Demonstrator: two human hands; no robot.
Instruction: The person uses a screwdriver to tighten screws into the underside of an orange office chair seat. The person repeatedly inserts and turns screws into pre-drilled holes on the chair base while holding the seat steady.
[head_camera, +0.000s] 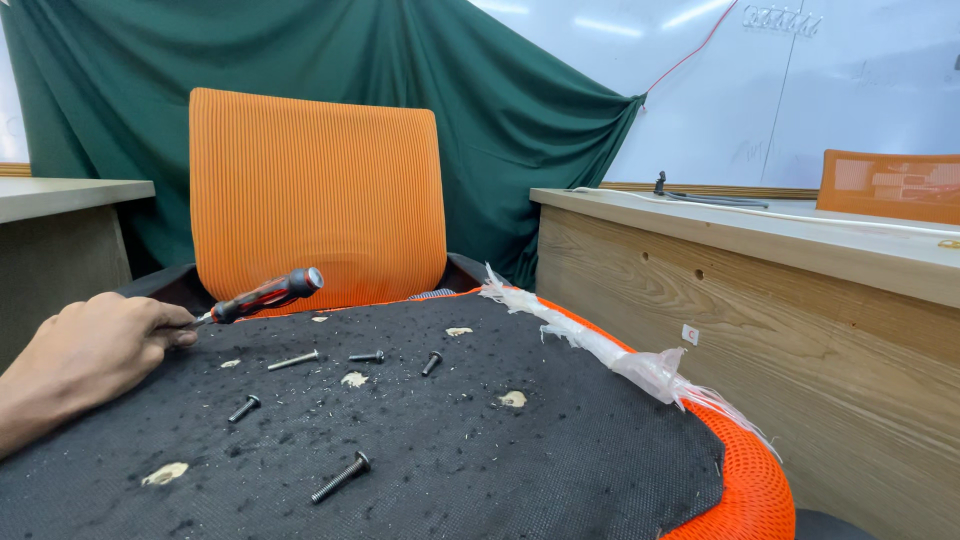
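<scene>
Closest to the camera lay a long dark steel bolt (340, 477), near the front edge of the black fabric underside of an upturned chair seat (560, 450). That surface was speckled with grit and pale crumbs of foam. Four more dark bolts were scattered farther back: a short one (244, 407) toward the left edge, a longer silvery one (293, 360), another short one (366, 356) and a fifth (431, 363) around the middle. Torn clear plastic wrap (610, 350) trailed along the seat's orange mesh right edge.

At the left edge the person's left hand (95, 350) rested on the fabric, fingers curled shut around the shaft of a red-and-black-handled screwdriver (262, 296), whose handle pointed up and to the right. The tip was hidden inside the fist, and the forearm was cut off by the frame. Of the right hand I saw nothing.

Behind the seat stood an orange ribbed mesh chair back (315, 200) before a dark green cloth backdrop (520, 120). A wooden desk (760, 300) ran along the right side.
</scene>
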